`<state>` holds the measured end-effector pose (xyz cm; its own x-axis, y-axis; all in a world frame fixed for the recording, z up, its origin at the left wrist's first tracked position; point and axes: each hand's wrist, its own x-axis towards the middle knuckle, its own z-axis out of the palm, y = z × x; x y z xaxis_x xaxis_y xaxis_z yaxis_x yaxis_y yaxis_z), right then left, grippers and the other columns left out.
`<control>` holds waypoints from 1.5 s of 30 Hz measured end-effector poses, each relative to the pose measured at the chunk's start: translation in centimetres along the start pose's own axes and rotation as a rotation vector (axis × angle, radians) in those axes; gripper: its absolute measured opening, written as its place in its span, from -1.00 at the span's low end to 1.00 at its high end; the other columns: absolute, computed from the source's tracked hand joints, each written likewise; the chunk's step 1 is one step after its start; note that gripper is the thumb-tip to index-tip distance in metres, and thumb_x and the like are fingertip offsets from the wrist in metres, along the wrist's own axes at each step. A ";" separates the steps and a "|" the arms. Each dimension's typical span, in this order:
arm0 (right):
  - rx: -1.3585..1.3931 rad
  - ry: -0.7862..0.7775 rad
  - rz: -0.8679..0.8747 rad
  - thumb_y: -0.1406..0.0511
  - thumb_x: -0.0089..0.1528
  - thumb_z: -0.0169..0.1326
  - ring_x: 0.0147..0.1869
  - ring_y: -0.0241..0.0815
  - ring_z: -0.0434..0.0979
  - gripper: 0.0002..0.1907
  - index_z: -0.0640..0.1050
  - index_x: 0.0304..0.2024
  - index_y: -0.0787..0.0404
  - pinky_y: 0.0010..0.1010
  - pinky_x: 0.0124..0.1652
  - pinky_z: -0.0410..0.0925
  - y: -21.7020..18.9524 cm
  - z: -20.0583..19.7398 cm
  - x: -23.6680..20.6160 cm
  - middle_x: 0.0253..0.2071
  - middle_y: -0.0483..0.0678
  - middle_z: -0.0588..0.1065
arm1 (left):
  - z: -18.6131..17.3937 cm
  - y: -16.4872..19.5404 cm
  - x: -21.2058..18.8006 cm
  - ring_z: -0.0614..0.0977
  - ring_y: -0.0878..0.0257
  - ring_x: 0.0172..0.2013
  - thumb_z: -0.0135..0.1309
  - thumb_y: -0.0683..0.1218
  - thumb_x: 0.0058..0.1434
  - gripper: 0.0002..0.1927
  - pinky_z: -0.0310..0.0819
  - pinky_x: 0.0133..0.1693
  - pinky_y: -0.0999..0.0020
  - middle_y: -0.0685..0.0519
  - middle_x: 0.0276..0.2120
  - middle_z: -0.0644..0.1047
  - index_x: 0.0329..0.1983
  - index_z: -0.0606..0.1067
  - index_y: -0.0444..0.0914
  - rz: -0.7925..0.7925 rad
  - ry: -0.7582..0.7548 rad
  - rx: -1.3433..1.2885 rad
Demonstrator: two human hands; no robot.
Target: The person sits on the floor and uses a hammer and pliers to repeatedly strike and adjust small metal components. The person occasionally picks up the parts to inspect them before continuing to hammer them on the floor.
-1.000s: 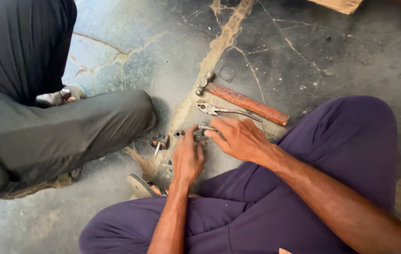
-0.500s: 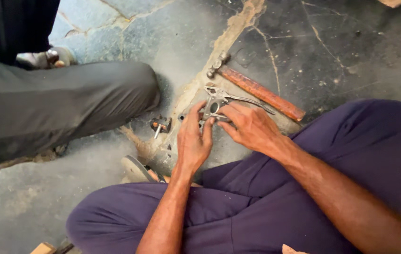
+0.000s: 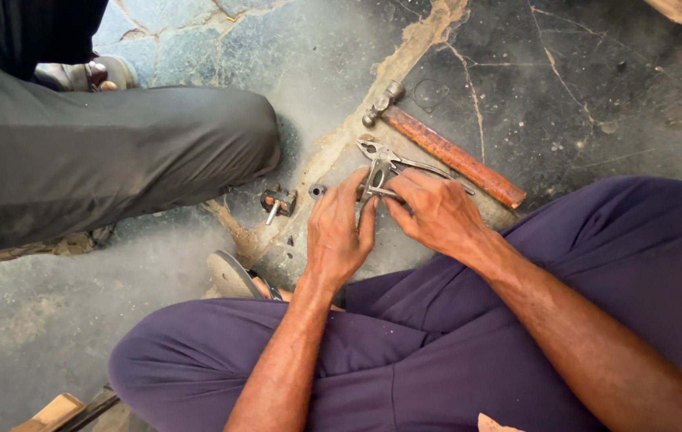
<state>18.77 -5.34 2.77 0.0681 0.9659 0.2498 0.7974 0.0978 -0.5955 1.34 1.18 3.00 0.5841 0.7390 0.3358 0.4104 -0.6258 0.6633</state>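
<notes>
From the head view, the left hand [image 3: 339,232] lay with fingers together beside the pliers [image 3: 378,170] on the cracked floor [image 3: 565,88]. The right hand [image 3: 434,210] gripped the pliers' handles. A wooden-handled hammer [image 3: 445,150] lay just beyond them.

A single head-worn camera looks steeply down from close above the person's lap at the cracked floor [image 3: 613,88], taking in both forearms; its exact tilt is perhaps slightly forward.
</notes>
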 end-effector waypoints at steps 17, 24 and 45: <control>0.126 -0.171 0.186 0.26 0.29 0.07 -0.20 0.30 0.52 -0.79 0.52 -0.23 0.32 0.06 -0.24 0.33 0.1 -0.1 0.6 -0.34 0.20 0.51 | 0.8 -1.0 -0.5 0.55 -0.03 -0.22 0.12 -0.21 0.29 -0.54 0.39 -0.14 0.10 -0.12 -0.20 0.58 0.27 0.41 -0.26 -0.013 -0.122 0.148; 0.202 0.021 0.271 0.25 0.42 -0.02 -0.20 0.25 0.51 -0.74 0.48 -0.24 0.34 -0.01 -0.20 0.32 0.5 -0.2 1.0 -0.32 0.19 0.46 | 1.6 -2.5 -0.8 0.54 -0.03 -0.15 0.02 -0.28 0.13 -0.39 0.36 -0.07 0.09 -0.12 -0.26 0.58 0.31 0.35 -0.27 0.007 -0.281 0.360; 0.342 0.064 -0.010 0.38 0.36 0.10 -0.27 0.06 0.59 -0.86 0.49 -0.04 0.29 -0.21 -0.28 0.38 -0.7 -0.5 -0.3 -0.28 0.12 0.54 | 1.3 -2.2 -0.9 0.55 -0.13 -0.20 0.11 -0.22 0.17 -0.45 0.40 -0.11 -0.02 -0.18 -0.29 0.56 0.27 0.37 -0.17 -0.116 -0.237 0.239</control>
<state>18.50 -5.81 3.43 0.1074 0.9487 0.2973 0.5522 0.1917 -0.8114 0.85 1.59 0.38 0.6587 0.7476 0.0847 0.6194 -0.6027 0.5031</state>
